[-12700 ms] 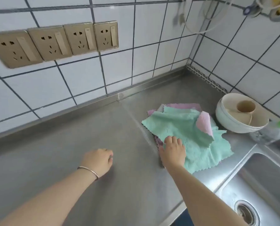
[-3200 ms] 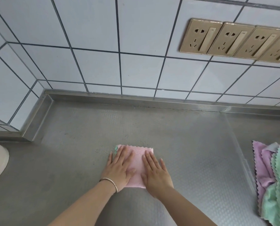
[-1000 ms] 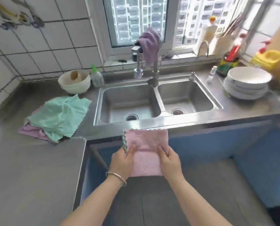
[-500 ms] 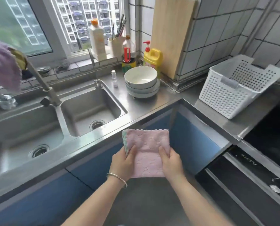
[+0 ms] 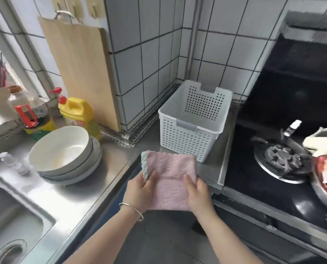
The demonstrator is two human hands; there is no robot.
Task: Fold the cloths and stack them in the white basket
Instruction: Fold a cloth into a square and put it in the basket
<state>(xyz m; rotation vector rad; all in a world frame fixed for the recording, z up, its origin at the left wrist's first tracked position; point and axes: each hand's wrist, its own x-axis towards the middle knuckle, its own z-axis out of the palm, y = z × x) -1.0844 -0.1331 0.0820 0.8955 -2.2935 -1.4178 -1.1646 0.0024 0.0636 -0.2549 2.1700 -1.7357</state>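
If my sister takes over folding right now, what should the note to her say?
Left hand: grips the left edge of the folded pink cloth.
Right hand: grips its right edge.
The cloth is held in the air, in front of the white basket, which sits on the steel counter in the corner beside the stove. No cloth shows in the basket.
Done: this cloth is folded.
Left: lay it flat in the basket. No other cloths are in view; fold and stack any that remain.

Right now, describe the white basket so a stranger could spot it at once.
Find the steel counter in the tiled corner, left of the black stove. The white basket stands there, beyond the held pink cloth. Only it has perforated walls.
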